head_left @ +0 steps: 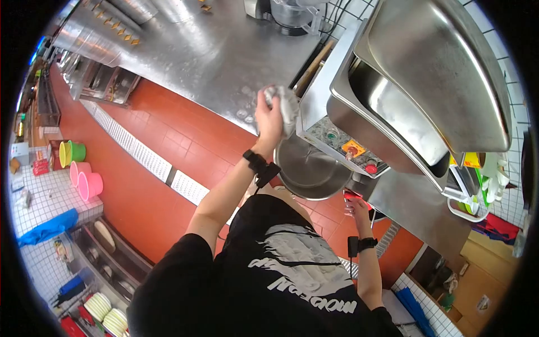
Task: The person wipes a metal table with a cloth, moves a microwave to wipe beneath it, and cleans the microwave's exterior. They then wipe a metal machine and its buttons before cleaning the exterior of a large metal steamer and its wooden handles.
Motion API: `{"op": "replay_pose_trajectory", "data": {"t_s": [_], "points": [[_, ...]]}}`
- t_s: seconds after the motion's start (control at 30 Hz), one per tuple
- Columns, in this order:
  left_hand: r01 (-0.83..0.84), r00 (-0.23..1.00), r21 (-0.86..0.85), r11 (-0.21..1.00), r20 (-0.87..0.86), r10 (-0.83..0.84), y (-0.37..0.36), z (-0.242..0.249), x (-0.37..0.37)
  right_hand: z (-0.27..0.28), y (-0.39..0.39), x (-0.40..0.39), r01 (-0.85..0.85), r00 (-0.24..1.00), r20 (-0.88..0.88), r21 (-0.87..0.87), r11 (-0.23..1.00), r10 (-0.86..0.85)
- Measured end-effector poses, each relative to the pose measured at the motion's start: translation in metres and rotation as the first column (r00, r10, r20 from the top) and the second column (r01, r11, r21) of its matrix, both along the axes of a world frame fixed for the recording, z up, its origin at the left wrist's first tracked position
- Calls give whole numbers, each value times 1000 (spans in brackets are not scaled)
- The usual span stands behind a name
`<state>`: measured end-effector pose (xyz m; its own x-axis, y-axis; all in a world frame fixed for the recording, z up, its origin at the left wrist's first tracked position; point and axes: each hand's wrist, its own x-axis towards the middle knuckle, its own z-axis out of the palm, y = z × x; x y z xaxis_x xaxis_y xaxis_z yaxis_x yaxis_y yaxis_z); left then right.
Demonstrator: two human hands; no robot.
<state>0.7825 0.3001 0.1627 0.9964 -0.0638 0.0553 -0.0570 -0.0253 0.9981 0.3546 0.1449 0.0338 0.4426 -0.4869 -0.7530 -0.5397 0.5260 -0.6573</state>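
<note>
Cloth (289,112), pale and crumpled, is grasped in the left hand (270,119) at the near edge of a steel table (196,62); whether the tabletop is being touched by it cannot be told. Small pale spots (245,102) are seen on the metal just beside the hand. A red object (351,195) is met by the fingers of the right hand (357,208), which is lowered on the far side of a large steel bowl (314,175); whether it is firmly gripped cannot be told. Black bands are worn on both wrists, and a black shirt (224,292) is marked with white lettering. Just beside the cloth, a machine's control panel (336,138) is fitted with green and red buttons. Above the panel, a deep steel pan (365,132) is partly covered by a second steel pan (443,62), tilted over it. A clear jug (291,16) is stood at the back of the table. Farther off, red floor tiles (160,126) are crossed by a metal drain grate (126,136). At the left, pink buckets (90,185) and a green bucket (78,151) are placed on a white-tiled counter (53,196), near a blue cloth (49,227).
</note>
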Motion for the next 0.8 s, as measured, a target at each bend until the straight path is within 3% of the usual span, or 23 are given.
{"op": "replay_pose_trajectory", "data": {"t_s": [0.07, 0.1, 0.13, 0.17, 0.2, 0.33, 0.53, 0.67, 0.73, 0.8], "points": [[133, 990, -49, 990, 56, -130, -21, 28, -5, -18, -9, 1, 15, 998, -67, 10, 1000, -15], [190, 943, 84, 978, 262, -205, -33, 20, -4, -25, -12, 2, -14, 996, -84, 18, 1000, 16], [355, 874, 133, 925, 304, -379, -41, 10, -11, -30, -12, 2, -20, 996, -84, 23, 1000, 22], [257, 835, 303, 918, 409, -369, -49, 12, -23, -30, -12, 6, -28, 994, -101, 27, 999, 31], [305, 854, 233, 923, 363, -374, -49, 8, -26, -28, -11, 10, -35, 992, -119, 28, 999, 38], [424, 736, 290, 858, 442, -513, -35, -2, -13, -1, 7, 18, -36, 998, -50, -58, 998, 33], [624, 502, 337, 705, 519, -692, -36, -15, 36, 13, 44, 12, 341, 922, -192, -15, 940, -337], [726, 453, 304, 617, 464, -762, -65, -15, 73, 31, 97, 53, 405, 894, -172, -84, 910, -414], [756, 454, 280, 592, 427, -782, -91, -11, 93, 24, 121, 70, 257, 938, -220, -81, 963, -269], [711, 543, 247, 658, 402, -737, -126, -9, 111, 33, 150, 92, 135, 964, -214, -123, 983, -159]]}}
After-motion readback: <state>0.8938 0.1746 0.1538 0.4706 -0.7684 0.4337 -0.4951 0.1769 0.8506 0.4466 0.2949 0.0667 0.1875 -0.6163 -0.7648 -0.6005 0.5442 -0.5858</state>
